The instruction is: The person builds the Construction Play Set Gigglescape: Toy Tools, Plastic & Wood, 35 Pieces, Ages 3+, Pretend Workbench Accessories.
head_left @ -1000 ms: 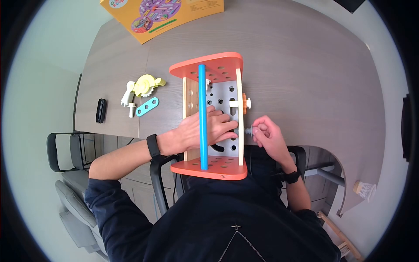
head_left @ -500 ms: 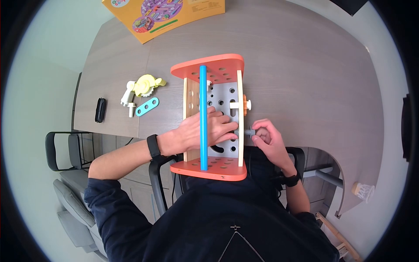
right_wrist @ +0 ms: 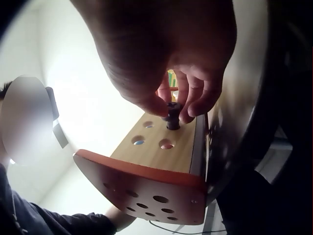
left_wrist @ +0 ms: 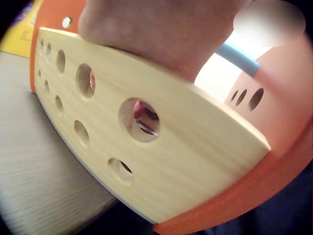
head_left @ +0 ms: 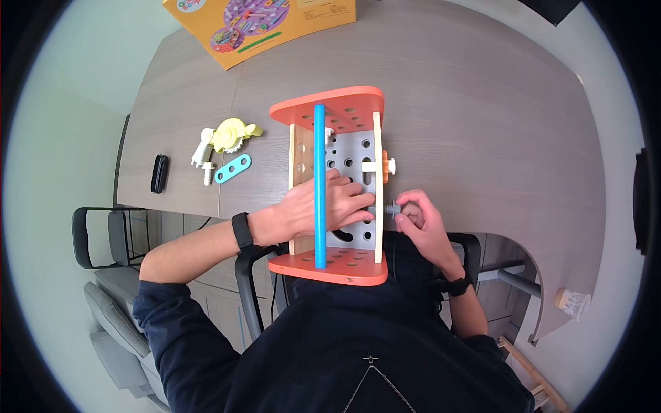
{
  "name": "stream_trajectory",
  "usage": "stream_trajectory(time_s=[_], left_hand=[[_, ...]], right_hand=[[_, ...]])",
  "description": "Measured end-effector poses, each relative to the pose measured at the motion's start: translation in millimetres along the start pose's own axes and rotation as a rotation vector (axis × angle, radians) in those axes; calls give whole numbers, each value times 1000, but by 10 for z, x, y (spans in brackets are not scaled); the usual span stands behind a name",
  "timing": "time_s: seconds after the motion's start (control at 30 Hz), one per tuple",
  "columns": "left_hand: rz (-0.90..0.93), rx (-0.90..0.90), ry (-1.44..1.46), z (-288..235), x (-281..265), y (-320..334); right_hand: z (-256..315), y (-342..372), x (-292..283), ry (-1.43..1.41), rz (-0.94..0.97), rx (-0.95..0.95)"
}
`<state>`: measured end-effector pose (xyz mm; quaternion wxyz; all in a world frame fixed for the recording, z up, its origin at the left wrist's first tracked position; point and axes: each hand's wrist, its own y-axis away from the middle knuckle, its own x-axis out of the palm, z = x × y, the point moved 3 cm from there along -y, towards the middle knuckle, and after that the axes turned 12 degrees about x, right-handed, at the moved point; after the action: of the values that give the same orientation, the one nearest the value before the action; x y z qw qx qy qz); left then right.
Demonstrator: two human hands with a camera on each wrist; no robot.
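Observation:
A toy toolbox with orange end panels (head_left: 330, 267), pale wooden sides (head_left: 378, 237) and a blue handle bar (head_left: 320, 186) stands at the table's near edge. My left hand (head_left: 337, 203) reaches in under the bar, index finger and thumb at the inner face of the right side; I cannot tell whether they pinch something there. My right hand (head_left: 427, 224) pinches the head of a grey toy bolt (head_left: 395, 209) from outside. In the right wrist view the bolt (right_wrist: 172, 117) sits in a hole of the wooden side. Its inner end is hidden.
An orange nut (head_left: 385, 166) with a cream bolt (head_left: 392, 166) is fitted farther along the same side. Left of the toolbox lie a yellow-and-white toy piece (head_left: 231, 134), a cream bolt (head_left: 208, 174), a turquoise strip (head_left: 233, 168) and a black case (head_left: 160, 173). A yellow box (head_left: 275, 27) stands behind.
The right hand's fingers have curled and turned about the bolt head, and the head sits slightly nearer the wooden side. The left hand has stayed in place.

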<state>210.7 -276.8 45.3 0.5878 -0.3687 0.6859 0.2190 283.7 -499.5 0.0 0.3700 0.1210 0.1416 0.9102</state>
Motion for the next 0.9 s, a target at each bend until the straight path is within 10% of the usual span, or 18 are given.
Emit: stream_trajectory(time_s=[0.23,0.4,0.7,0.9], left_hand=[[-65,13,-26,5,24,18],[-46,14,-20,6,13,22],[-46,3,-33,-5,27,18],[18,-10,-2,-6,-9,17]], right_hand=[[-109,-113,-203,396,43,233],[26,-39,4,141,-102,-243],[-163,-155,-174,436,40,163],[99,-3,-6,280,-87,-301]])
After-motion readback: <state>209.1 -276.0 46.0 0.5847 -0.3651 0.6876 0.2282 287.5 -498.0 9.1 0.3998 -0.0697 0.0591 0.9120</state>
